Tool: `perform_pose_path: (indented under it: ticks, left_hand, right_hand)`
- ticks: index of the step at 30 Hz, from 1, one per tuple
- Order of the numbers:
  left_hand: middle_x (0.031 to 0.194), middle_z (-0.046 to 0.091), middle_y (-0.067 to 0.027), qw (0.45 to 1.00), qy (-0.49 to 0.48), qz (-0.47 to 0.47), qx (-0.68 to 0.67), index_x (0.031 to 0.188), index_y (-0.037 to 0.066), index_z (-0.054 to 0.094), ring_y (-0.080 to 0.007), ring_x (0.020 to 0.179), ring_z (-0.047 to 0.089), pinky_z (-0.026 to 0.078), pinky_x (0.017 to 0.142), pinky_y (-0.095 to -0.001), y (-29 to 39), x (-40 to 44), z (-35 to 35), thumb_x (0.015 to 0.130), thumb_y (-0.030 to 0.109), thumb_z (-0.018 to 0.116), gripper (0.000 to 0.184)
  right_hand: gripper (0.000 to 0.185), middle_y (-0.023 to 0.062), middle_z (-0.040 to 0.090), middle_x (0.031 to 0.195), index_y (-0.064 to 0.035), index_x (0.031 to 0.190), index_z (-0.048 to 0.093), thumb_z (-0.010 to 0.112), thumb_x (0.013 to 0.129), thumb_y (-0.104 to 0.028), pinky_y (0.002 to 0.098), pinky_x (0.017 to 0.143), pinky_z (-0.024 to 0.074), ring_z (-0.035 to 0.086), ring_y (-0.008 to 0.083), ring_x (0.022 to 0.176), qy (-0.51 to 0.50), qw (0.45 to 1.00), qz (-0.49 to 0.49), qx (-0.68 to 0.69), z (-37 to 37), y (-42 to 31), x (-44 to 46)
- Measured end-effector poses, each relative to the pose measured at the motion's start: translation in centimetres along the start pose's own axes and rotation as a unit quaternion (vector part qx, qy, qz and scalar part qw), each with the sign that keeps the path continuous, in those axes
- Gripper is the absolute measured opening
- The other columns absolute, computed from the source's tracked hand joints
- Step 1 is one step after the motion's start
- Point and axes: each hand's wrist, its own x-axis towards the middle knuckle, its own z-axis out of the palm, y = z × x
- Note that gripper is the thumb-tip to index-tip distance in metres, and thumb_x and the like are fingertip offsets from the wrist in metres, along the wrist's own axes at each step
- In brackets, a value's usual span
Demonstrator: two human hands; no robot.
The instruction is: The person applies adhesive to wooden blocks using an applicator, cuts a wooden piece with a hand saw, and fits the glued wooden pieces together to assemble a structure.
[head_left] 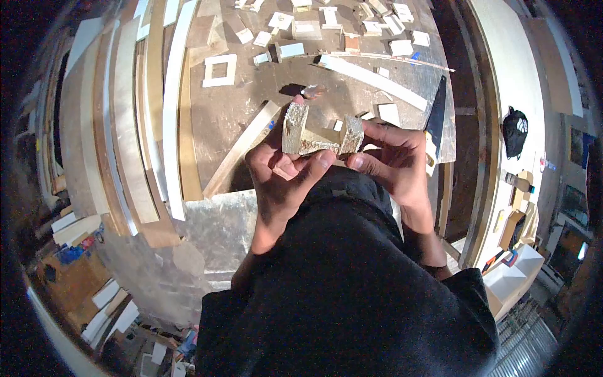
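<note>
Between my two hands is a small U-shaped wooden piece (321, 139) with rough, splintery cut faces and two upright ends. My left hand (282, 166) grips its left end, thumb along the lower edge and a fingertip showing behind the top. My right hand (392, 160) pinches the right end between thumb and fingers. The piece is held above the near side of the wooden worktable, close to my body. Some of my fingers are hidden behind it.
Many small wood offcuts (308, 29) and a square wooden frame (220, 70) lie on the worktable (251, 107). A handsaw (436, 113) lies at its right edge, near a pale wood strip (377, 81). Long boards (173, 113) line the left side. A black bag-like item (516, 132) rests at right.
</note>
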Motion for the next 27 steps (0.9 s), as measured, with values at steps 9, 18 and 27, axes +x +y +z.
perform_pose_path:
  ticks: [9, 18, 27]
  left_hand:
    - [0.137, 0.057, -0.0132, 0.999, 0.038, -0.012, 0.006, 0.149, -0.001, 0.040, -0.0201, 0.121, 0.057, 0.044, 0.105, -0.0353, -0.4, -0.2, -0.1, 0.085, 0.004, 0.072, 0.072]
    - [0.154, 0.039, -0.0174, 0.999, -0.021, -0.028, -0.036, 0.153, -0.004, 0.031, -0.0223, 0.129, 0.050, 0.044, 0.105, -0.0358, -0.3, -0.2, -1.2, 0.095, 0.009, 0.061, 0.066]
    - [0.139, 0.053, -0.0125, 0.999, 0.005, -0.031, 0.042, 0.152, 0.003, 0.038, -0.0210, 0.120, 0.054, 0.045, 0.101, -0.0349, -0.4, -0.6, -1.1, 0.097, 0.023, 0.062, 0.064]
  right_hand:
    - [0.050, 0.0118, 0.069, 0.105, 0.0054, 0.121, 0.064, 0.082, 0.074, 0.008, 0.0305, 0.079, 0.0597, 0.067, 0.0170, 0.095, -0.029, 0.998, 0.029, 0.043, -0.4, 1.5, 0.3]
    - [0.055, 0.0121, 0.064, 0.122, 0.0011, 0.124, 0.057, 0.082, 0.076, 0.003, 0.0344, 0.088, 0.0584, 0.063, 0.0203, 0.110, 0.007, 0.999, -0.001, 0.032, 2.0, 0.8, 0.9]
    - [0.056, 0.0099, 0.063, 0.122, -0.0002, 0.124, 0.057, 0.083, 0.075, 0.001, 0.0320, 0.088, 0.0574, 0.061, 0.0180, 0.114, 0.022, 1.000, -0.016, 0.000, 2.4, 2.1, 1.1]
